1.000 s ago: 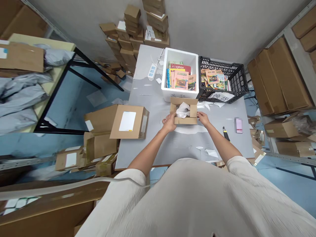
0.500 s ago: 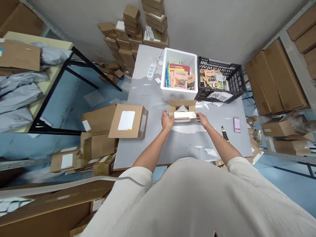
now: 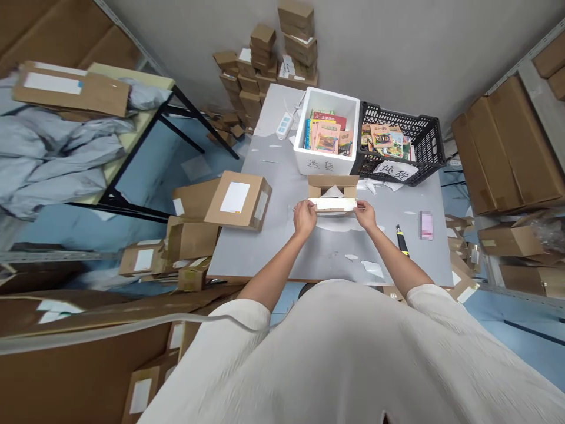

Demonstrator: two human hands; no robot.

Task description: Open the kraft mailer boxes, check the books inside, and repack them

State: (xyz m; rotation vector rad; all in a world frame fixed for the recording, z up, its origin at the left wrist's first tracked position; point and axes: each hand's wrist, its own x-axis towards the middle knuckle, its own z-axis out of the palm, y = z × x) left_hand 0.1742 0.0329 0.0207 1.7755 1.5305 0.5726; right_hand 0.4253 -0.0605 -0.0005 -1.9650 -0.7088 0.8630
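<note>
A small open cardboard box (image 3: 333, 185) with white paper inside sits on the grey table (image 3: 282, 235), just in front of a white foam bin. My left hand (image 3: 304, 216) grips the left end of the box's near flap (image 3: 336, 204), fingers curled on it. My right hand (image 3: 365, 214) pinches the flap's right end. The flap is lifted up, its pale side facing me.
The white foam bin (image 3: 304, 160) and a black crate (image 3: 426, 159) behind the box both hold picture books. A knife (image 3: 401, 240) and a pink card (image 3: 426, 224) lie at the right. A labelled carton (image 3: 238, 200) overhangs the table's left edge. Cartons crowd the floor and shelves.
The near flap of the small box has been raised from lying flat outward to upright, covering most of the white paper. Both hands stayed on its ends. The camera view shifted slightly.
</note>
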